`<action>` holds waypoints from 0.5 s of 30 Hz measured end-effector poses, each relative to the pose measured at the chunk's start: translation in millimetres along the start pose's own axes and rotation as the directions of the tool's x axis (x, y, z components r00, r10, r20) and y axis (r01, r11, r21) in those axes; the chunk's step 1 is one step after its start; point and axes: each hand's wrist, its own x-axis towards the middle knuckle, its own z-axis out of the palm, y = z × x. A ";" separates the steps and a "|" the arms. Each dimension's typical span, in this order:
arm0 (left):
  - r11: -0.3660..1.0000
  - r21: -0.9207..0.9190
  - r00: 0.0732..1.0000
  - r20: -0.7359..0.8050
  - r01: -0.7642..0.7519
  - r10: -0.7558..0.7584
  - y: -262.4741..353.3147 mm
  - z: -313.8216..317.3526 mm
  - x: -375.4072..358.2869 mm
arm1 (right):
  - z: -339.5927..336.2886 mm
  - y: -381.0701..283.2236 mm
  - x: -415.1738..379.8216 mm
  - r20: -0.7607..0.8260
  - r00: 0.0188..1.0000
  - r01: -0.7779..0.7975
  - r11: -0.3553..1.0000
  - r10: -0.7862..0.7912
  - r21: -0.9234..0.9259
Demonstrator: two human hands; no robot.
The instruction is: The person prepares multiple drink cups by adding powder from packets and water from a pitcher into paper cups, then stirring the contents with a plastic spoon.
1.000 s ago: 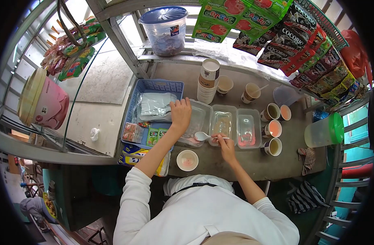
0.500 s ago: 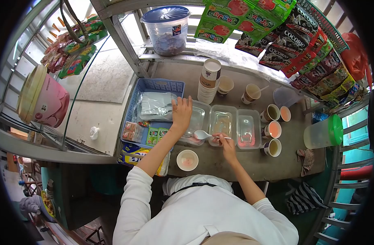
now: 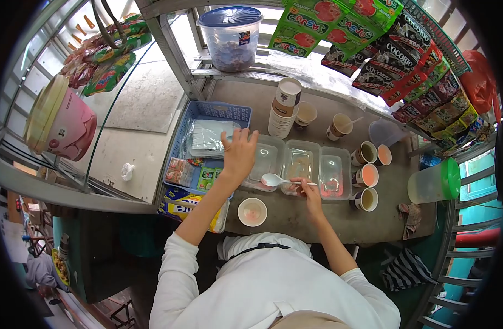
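Note:
My right hand grips the handle of a white plastic spoon, whose bowl points left over the front of the left clear plastic container. My left hand has its fingers apart and holds nothing, between that container and a pack of white items in clear wrap. The pack lies in a blue basket. Beside the spoon are a middle container and a right container with pink residue. A paper cup with a little pale pink content stands near my body.
Stacked paper cups stand behind the containers. At right are cups of drink, including an orange one, and a green-lidded jug. Sachet strips hang overhead. A blue-lidded tub sits on the back ledge.
My left hand has shifted slightly, its fingers spreading wider by the wrapped pack. The right hand keeps the spoon at nearly the same place. The camera view has tilted a little.

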 end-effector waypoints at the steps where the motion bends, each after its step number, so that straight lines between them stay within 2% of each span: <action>1: 0.997 -0.076 0.999 -0.044 0.015 -0.018 0.9 -25.1 -6.0 | 1.1 -5.9 -3.3 -0.005 1.000 -0.019 1.000 0.019 0.008; 2: 0.988 -0.151 0.995 -0.086 0.026 -0.040 0.9 -48.3 -13.4 | 1.6 -11.1 -7.4 0.001 1.000 -0.025 1.000 0.025 0.013; 4: 0.890 -0.454 0.975 -0.178 0.038 -0.133 -3.9 -85.6 -35.6 | 1.5 -20.6 -18.3 0.012 0.999 -0.034 0.999 0.034 0.022; 5: 0.842 -0.537 0.947 -0.234 0.063 -0.220 -4.5 -93.5 -51.9 | 1.9 -25.6 -24.0 0.032 0.999 -0.024 1.000 0.023 0.012; 6: 0.785 -0.615 0.909 -0.279 0.077 -0.308 -3.2 -99.0 -71.3 | 2.5 -30.3 -30.3 0.052 0.999 -0.014 1.000 0.014 0.002; 8: 0.751 -0.630 0.866 -0.250 0.195 -0.434 3.2 -94.3 -119.5 | 6.3 -38.4 -42.0 0.103 0.994 0.024 0.999 -0.020 -0.038; 10: 0.763 -0.634 0.875 -0.296 0.121 -0.385 13.1 -69.1 -165.5 | 12.0 -44.6 -53.2 0.162 0.985 0.079 0.992 -0.063 -0.097; 11: 0.720 -0.687 0.886 -0.269 0.098 -0.377 24.6 -60.8 -182.8 | 15.1 -46.5 -57.4 0.216 0.968 0.166 0.968 -0.124 -0.190; 12: 0.674 -0.735 0.897 -0.245 0.075 -0.367 37.1 -52.4 -194.8 | 19.2 -48.1 -60.3 0.276 0.944 0.256 0.927 -0.179 -0.275; 14: 0.738 -0.674 0.950 -0.220 0.016 -0.221 47.7 -32.7 -211.8 | 26.5 -50.9 -66.6 0.372 0.896 0.390 0.828 -0.242 -0.402; 15: 0.723 -0.689 0.946 -0.204 0.046 -0.254 51.3 -25.1 -212.5 | 29.5 -52.6 -69.3 0.403 0.879 0.435 0.779 -0.256 -0.452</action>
